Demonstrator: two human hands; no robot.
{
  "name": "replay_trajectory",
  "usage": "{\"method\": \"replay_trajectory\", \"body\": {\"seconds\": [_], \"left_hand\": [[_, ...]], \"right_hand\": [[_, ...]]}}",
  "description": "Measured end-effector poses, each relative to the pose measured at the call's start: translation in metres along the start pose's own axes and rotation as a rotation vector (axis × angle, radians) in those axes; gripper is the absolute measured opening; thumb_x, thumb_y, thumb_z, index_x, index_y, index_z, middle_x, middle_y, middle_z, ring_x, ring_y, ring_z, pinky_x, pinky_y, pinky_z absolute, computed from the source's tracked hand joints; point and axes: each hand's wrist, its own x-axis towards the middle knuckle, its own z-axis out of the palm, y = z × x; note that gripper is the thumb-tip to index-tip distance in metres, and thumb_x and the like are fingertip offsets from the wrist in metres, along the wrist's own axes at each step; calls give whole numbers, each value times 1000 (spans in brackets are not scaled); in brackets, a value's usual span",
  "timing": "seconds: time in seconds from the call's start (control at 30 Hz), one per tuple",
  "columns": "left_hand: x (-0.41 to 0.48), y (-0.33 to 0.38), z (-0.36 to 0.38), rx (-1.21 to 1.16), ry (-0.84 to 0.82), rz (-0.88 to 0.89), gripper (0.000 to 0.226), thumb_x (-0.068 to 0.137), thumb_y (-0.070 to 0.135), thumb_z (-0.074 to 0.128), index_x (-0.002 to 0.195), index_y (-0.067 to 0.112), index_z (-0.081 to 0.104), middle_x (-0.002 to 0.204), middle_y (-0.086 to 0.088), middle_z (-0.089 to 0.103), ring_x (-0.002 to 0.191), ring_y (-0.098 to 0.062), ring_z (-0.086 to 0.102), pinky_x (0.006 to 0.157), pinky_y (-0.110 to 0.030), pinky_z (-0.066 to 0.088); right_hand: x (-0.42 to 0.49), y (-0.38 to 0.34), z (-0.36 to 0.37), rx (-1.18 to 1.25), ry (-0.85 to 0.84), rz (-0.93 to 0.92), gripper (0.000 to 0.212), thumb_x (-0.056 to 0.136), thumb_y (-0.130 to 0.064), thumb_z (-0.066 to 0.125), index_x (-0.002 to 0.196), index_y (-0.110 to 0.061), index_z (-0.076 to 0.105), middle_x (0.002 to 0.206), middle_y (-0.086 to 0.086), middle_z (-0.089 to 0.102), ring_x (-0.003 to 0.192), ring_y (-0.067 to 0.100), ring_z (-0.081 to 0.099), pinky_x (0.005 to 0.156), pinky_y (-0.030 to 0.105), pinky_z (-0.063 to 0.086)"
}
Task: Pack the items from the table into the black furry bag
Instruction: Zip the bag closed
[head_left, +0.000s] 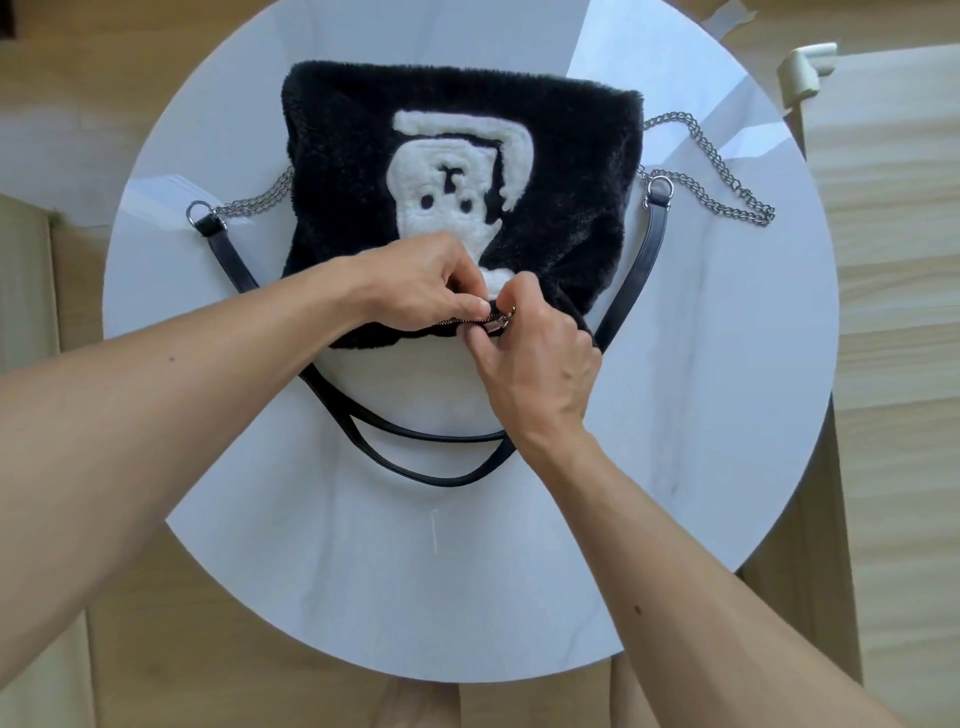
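1. Left hand (426, 280) pinches the furry mouth edge beside the zipper (467, 321).
2. Black furry bag (337, 171) lies flat, mid-table (701, 415); no loose items visible.
3. Right hand (535, 353) fingers closed on the zipper pull (496, 323). Likely the zip step; next needs a steady slide, fur kept clear.

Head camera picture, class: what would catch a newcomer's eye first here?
The black furry bag with its white fuzzy figure lies mid-table on the round white table. Both hands meet at its near edge: the left hand holds the fur while the right hand pinches the zipper pull. Chain straps trail sideways.
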Motion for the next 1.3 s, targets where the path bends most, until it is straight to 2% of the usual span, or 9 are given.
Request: {"method": "replay_trajectory", "body": {"seconds": [0.1,0.2,0.3,0.4,0.53,0.83,1.03,1.17,1.3], "left_hand": [[-2,0,0,16,54,5,21,95,34,63,79,29,76,48,23,53,47,3,46,46,-9,36],[-4,-1,8,52,142,13,16,93,34,65,82,27,76,56,15,58,51,-3,48,48,-11,36],[-6,-3,20,109,267,49,15,92,30,67,88,20,77,78,4,70,67,-7,52,73,-19,35],[-6,-6,30,182,384,75,13,92,30,66,89,21,75,83,9,67,71,-5,49,97,-35,33],[-5,-10,37,257,480,90,14,91,30,65,90,21,75,81,13,60,78,-10,46,95,-38,31],[-6,-3,45,323,527,58,14,91,29,64,92,20,74,93,3,68,97,-21,58,95,-45,35],[-12,-8,51,383,477,73,13,90,30,64,99,22,71,94,6,58,102,-19,54,97,-43,37],[-15,-9,54,411,478,108,15,88,31,66,101,24,69,94,8,56,98,-19,54,95,-41,38],[-20,-10,56,405,515,122,15,87,30,67,101,23,70,97,5,60,100,-18,54,93,-41,39]], "right_hand": [[1,5,-3,61,-1,-50,14,88,-31,60,100,-24,56,72,-5,68,69,32,64,61,38,48],[-5,14,-6,295,17,17,12,89,-18,55,96,-21,64,65,-3,67,62,26,64,62,43,53],[-11,22,-4,592,-23,172,12,94,-10,53,90,-15,63,64,-1,69,58,13,69,66,36,57],[-19,24,-2,701,-9,280,12,98,-8,52,89,-14,58,68,-1,71,60,9,72,64,23,54],[-26,24,3,788,64,421,9,100,-8,50,95,-10,56,74,1,73,65,10,74,73,27,57],[-29,26,10,813,197,589,8,100,-11,52,93,-15,55,74,-2,73,65,6,74,66,18,51],[-47,44,16,542,74,327,7,92,-15,64,87,-17,61,74,-11,66,70,7,64,70,34,54],[-53,57,17,354,-7,210,6,88,-18,69,93,-17,66,90,-8,66,74,7,61,72,32,52],[-51,56,18,324,-7,206,4,88,-14,65,91,-16,65,92,-4,61,73,11,60,72,33,52]]}}
